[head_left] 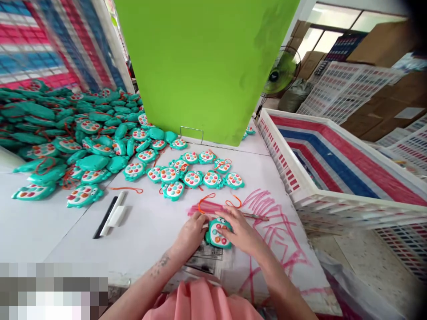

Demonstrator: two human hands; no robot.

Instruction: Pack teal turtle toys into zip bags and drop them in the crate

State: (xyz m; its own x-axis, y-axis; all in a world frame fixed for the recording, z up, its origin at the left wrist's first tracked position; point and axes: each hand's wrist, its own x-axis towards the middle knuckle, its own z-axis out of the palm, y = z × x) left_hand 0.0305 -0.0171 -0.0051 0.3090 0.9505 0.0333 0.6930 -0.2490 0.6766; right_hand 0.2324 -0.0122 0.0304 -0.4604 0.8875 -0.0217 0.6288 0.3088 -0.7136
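Note:
A teal turtle-shaped toy (219, 235) with a white face and red, orange and teal buttons lies near the front edge of the table. My right hand (242, 231) grips it from the right, the thumb across the buttons and the fingers along its top edge. Against the toy's left side, my left hand (193, 233) is closed, its fingertips bunched at the edge. A looped orange cord (206, 201) comes out just beyond the left fingertips. Another orange loop (234, 201) lies beyond the right hand. Dark-printed clear sheets (205, 260) lie beneath the toy.
Several similar toys (192, 178) lie ahead, with a large pile (90, 129) at left. A black pen (105, 218) and white pen (112, 214) lie left. A green board (210, 66) stands behind. A white crate (310, 195) stands right. A thin stick (255, 216) lies near the right hand.

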